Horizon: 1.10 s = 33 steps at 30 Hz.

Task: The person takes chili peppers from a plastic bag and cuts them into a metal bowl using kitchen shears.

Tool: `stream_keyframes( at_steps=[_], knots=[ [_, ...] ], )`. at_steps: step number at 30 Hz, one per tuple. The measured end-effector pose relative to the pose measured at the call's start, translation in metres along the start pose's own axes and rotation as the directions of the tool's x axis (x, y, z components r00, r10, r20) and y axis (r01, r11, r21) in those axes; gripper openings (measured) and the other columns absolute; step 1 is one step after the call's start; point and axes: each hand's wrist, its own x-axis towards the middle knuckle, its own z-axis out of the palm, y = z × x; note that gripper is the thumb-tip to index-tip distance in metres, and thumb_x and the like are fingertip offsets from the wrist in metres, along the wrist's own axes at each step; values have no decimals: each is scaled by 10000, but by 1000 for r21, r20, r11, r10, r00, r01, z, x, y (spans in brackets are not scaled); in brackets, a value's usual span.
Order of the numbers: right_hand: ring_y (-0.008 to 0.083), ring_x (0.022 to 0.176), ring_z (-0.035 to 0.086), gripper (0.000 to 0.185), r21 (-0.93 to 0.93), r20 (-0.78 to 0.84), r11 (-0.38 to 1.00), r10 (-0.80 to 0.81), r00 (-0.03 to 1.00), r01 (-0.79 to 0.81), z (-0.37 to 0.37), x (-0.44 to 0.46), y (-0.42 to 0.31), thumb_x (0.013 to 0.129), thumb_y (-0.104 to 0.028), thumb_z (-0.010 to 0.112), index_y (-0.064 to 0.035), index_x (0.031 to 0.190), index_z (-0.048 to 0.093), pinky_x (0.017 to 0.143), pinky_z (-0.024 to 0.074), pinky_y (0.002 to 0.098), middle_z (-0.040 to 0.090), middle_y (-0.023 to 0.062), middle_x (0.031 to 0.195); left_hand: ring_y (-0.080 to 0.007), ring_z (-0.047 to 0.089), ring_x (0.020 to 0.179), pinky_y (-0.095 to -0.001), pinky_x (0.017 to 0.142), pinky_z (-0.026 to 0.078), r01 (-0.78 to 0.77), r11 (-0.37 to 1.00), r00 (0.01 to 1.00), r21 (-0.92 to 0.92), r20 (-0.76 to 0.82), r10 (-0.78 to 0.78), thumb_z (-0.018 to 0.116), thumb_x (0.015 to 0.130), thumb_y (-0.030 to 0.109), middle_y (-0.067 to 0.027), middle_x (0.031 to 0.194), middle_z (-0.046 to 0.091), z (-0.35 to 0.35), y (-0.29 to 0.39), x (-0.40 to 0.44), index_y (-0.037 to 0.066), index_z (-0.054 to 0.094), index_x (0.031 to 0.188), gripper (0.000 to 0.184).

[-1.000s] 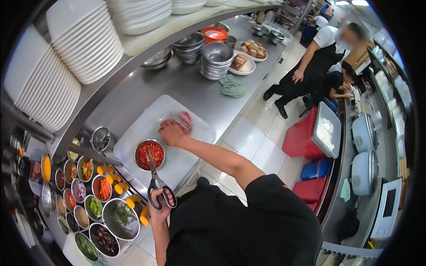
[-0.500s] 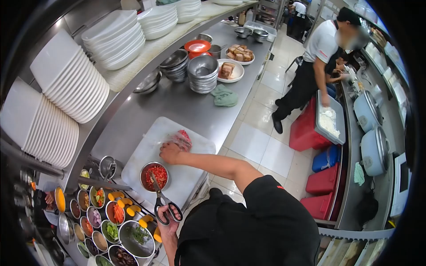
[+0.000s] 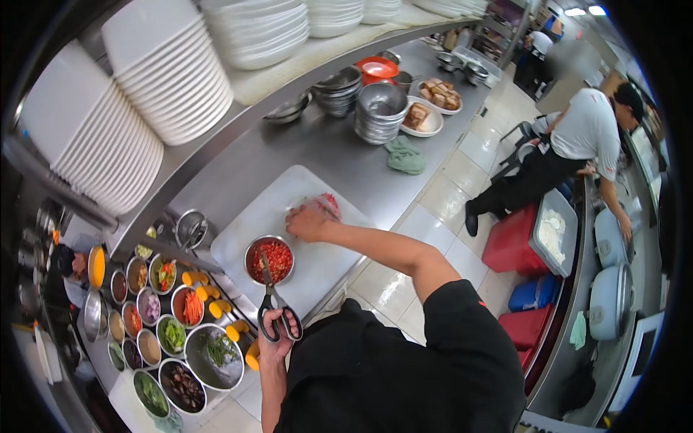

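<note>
My left hand [image 3: 276, 338] is closed around the handles of black-handled scissors [image 3: 268, 289]. Their blades point into a metal bowl [image 3: 250, 268] of chopped red pieces [image 3: 274, 258], which look like chili. The bowl stands on a white cutting board [image 3: 289, 189]. Just above it on the board, my right hand [image 3: 308, 221] is closed on a clear plastic bag [image 3: 328, 206] with red contents. Its fingertips are partly hidden by the bag and the hand itself.
Metal containers of cut vegetables, including carrots [image 3: 192, 308], stand at lower left. Stacked white plates [image 3: 133, 65] fill the shelf above. Metal bowls [image 3: 380, 115], a green cloth [image 3: 406, 155] and plates of meat [image 3: 420, 119] sit farther back. A co-worker [image 3: 577, 137] bends at the right counter.
The view has shifted, so the counter appears farther right. My hands keep their holds on the scissors and bag. The co-worker has moved from the white-filled container to reach toward the right counter.
</note>
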Motion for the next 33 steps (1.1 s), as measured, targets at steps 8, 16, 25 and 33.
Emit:
stream_keyframes(
  at_steps=[8,16,25,33],
  knots=[
    [268,926,591,140,527,-297,845,285,911,-92,-23,-33,23,728,-145,635,-121,850,698,766,501,390,629,74,902,-184,558,586,-307,522,461,-22,999,999,-25,-50,21,612,797,294,-61,686,588,3,-1,-3,44,595,819,251],
    [191,672,630,121,820,-216,538,606,766,-195,-41,-64,23,776,-29,683,-22,896,670,591,502,300,649,86,821,-191,577,570,-327,511,483,-13,1000,998,-25,-55,12,624,798,271,-61,706,599,4,0,-2,53,593,860,229],
    [117,628,601,142,987,157,-135,752,640,-85,-4,-95,-39,845,-58,663,59,913,619,554,485,243,651,76,757,-189,578,555,-322,517,486,-20,1000,998,3,-61,20,640,782,311,-71,682,598,6,1,-3,47,592,835,274],
    [287,603,614,144,768,-104,498,718,688,-404,17,-126,-55,800,-110,684,10,880,673,591,476,343,636,179,701,-171,568,532,-292,505,481,-19,1000,997,17,-78,20,616,801,312,-63,654,593,12,2,-6,38,596,807,275]
  ],
)
